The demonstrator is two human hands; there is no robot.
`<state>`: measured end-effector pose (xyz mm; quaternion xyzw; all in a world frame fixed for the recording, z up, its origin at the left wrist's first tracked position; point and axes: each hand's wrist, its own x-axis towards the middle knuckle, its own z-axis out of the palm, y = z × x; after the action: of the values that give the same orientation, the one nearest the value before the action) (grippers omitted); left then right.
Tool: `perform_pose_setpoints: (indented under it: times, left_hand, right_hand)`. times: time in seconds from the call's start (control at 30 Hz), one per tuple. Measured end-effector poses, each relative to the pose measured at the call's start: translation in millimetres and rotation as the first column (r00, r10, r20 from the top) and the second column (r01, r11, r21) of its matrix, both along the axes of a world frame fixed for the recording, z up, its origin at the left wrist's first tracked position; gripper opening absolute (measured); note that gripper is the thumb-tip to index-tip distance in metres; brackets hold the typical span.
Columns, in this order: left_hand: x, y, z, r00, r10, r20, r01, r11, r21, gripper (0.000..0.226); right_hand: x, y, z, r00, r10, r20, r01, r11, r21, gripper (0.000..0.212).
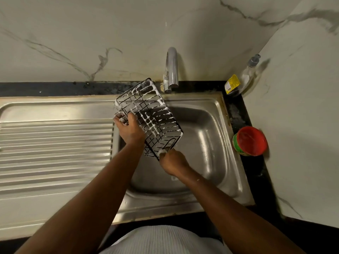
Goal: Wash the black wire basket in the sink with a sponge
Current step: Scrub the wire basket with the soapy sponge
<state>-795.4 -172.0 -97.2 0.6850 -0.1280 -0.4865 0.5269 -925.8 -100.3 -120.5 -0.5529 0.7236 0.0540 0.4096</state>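
Black wire basket (152, 114): foamy, tilted over sink (211, 143).
Left hand (129, 128): grips its edge.
Right hand (172, 163): holds sponge (162, 152) at corner.

Shiny steel sink (211, 114), sudsy blk wire basket (156, 114)

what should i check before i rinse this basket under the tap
1. Grip of left hand on the black wire basket: fingers curled round its left edge, ok.
2. The sponge in right hand: a pale bit shows at the fingertips, against the basket's near corner, ok.
3. Coverage of foam: white suds on most wires, ok.
4. Basket held over the sink basin: ok.
5. Water from tap: no stream visible, not ok.
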Motion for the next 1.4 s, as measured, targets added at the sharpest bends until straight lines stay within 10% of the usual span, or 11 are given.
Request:
perform_pose_setpoints:
  times: [0.07, 0.2, 0.43, 0.8, 1.03, 1.4]
  left_hand:
    - [-1.4, -1.7, 1.8, 0.999, 0.005, 0.034, -0.004, 0.999, -0.034, 0.054]
    - [-6.6, -2.4, -1.4, 1.0, 0.008, -0.03, -0.008, 1.0, -0.007, 0.105]
    - [-13.4, 5.5, 0.2, 0.999, -0.05, -0.02, 0.05, 0.999, 0.002, 0.085]
    - [-5.9, -3.5, 1.5, 0.995, -0.084, 0.05, 0.082, 0.996, 0.037, 0.095]
    - [-2.6, -1.2, 0.6, 0.969, -0.234, -0.082, 0.235, 0.972, 0.001, 0.12]
    - [-8.7, 12.2, 1.1, 0.983, -0.175, -0.06, 0.172, 0.984, -0.054, 0.058]
  right_hand:
    - [0.0, 5.6, 3.4, 1.0, 0.0, -0.027, -0.001, 1.0, -0.027, 0.058]
    - [-20.9, -10.0, 19.7, 0.95, 0.075, -0.304, -0.116, 0.986, -0.12, 0.045]
    - [-65.5, -41.9, 27.3, 0.856, 0.054, -0.514, -0.227, 0.933, -0.279, 0.025]
    - [-16.6, -4.8, 33.8, 0.777, 0.56, -0.288, -0.626, 0.735, -0.261, 0.017]
    - [-35.7, -48.8, 40.5, 0.964, 0.162, 0.213, -0.033, 0.861, -0.507, 0.024]
    - [8.6, -79.4, 60.7, 0.681, -0.281, 0.676, 0.58, 0.771, -0.263, 0.033]
